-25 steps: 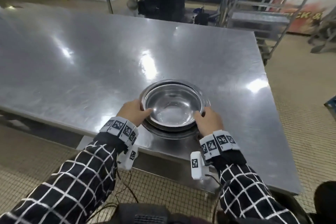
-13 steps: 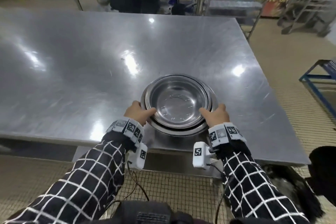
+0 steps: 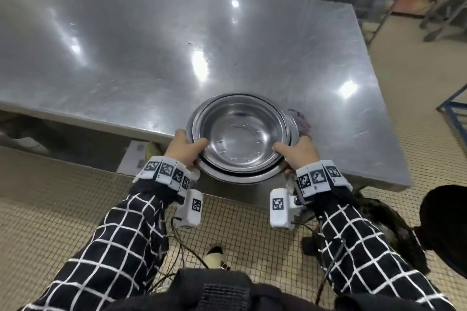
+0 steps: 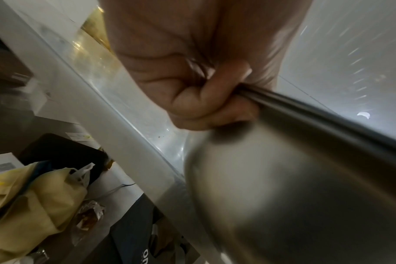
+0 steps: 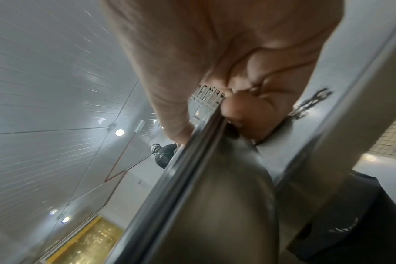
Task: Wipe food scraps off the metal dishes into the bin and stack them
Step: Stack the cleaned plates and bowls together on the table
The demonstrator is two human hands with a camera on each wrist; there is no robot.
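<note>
My left hand [image 3: 185, 150] and right hand [image 3: 299, 155] each clamp a rim of the nested metal dishes [image 3: 240, 136], half off the bench [image 3: 151, 40] edge — uneven grip could let one slip out.

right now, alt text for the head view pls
Two hands, left hand and right hand, grip opposite rims of a stack of nested metal dishes at the near edge of a steel table, above a tiled floor.
</note>
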